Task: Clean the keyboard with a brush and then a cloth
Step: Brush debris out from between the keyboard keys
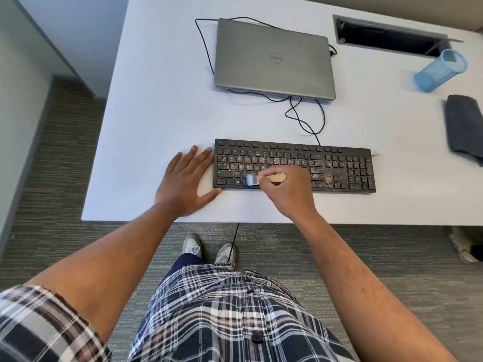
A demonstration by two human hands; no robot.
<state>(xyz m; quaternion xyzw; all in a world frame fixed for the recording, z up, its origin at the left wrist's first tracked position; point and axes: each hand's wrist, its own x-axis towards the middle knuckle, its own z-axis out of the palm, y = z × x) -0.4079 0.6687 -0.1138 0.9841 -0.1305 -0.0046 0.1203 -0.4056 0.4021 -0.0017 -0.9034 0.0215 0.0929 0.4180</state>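
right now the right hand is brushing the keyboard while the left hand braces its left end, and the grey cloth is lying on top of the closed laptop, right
Not quite. The head view shows the grey cloth lying on the desk at the far right, near the blue mesh cup, not on the closed laptop. The rest holds: the right hand holds the brush on the keyboard while the left hand braces its left end.

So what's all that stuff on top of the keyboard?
Pale crumbs lie scattered over the keyboard keys. The right hand holds a brush on the lower rows. Keys under that hand are hidden.
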